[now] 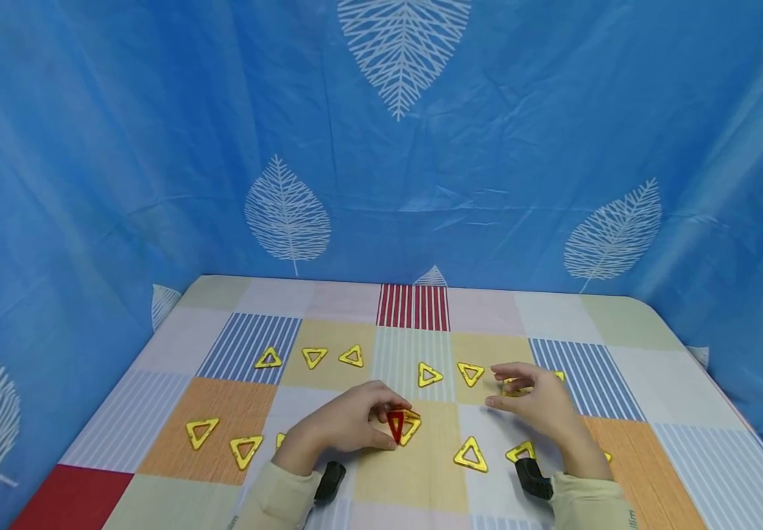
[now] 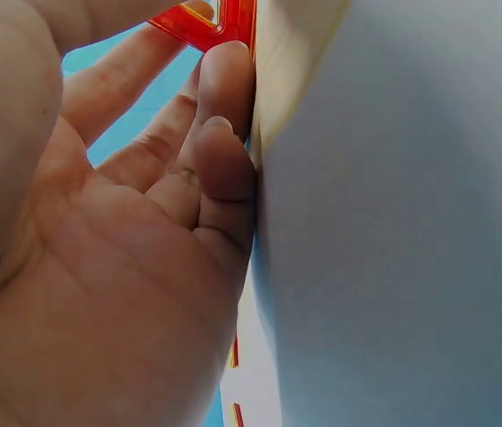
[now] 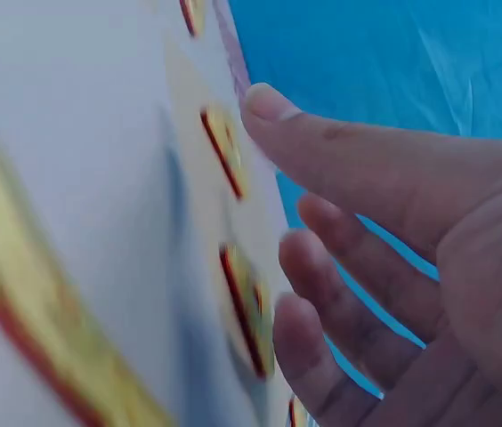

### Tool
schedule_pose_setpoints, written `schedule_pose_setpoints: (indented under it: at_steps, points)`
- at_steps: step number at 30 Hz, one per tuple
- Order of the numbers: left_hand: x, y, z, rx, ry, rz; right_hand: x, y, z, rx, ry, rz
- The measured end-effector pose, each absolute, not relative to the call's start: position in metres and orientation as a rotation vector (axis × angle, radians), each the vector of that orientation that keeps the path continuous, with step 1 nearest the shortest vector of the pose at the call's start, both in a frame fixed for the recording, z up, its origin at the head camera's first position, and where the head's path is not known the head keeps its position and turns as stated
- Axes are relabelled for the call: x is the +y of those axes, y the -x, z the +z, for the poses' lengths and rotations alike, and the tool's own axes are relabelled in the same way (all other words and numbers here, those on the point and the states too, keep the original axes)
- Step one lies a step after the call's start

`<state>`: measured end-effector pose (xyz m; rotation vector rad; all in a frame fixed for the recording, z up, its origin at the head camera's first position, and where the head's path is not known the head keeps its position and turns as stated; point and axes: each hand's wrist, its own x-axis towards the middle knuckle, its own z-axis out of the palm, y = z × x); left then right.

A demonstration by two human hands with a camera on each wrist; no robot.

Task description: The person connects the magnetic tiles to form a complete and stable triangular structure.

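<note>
In the head view my left hand pinches a small group of triangle frames over the middle of the table. A red triangle stands tilted there, beside a yellow triangle. The left wrist view shows the red triangle at the thumb and fingertips, partly cut off. Lower fingers of that hand rest by the cloth. My right hand hovers at the right with fingers loosely bent and nothing between them. Behind its fingers a yellow triangle is partly hidden.
Several yellow triangles lie flat around the hands, such as one triangle at the front and another triangle farther back. The patchwork tablecloth covers the table. A blue leaf-print curtain stands behind and at both sides.
</note>
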<state>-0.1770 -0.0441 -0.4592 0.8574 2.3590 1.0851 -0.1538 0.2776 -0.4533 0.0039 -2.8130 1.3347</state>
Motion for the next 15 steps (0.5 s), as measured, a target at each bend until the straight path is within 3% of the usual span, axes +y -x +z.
schedule_pose_setpoints:
  at_steps: [7, 15]
  points:
    - [-0.044, 0.177, -0.461, 2.356, -0.872, 1.088, 0.297, 0.15, -0.459, -2.85, 0.277, 1.288]
    - [-0.044, 0.177, -0.463, 2.363, -0.858, 1.086, 0.304, 0.149, -0.46, -2.904, 0.376, 1.283]
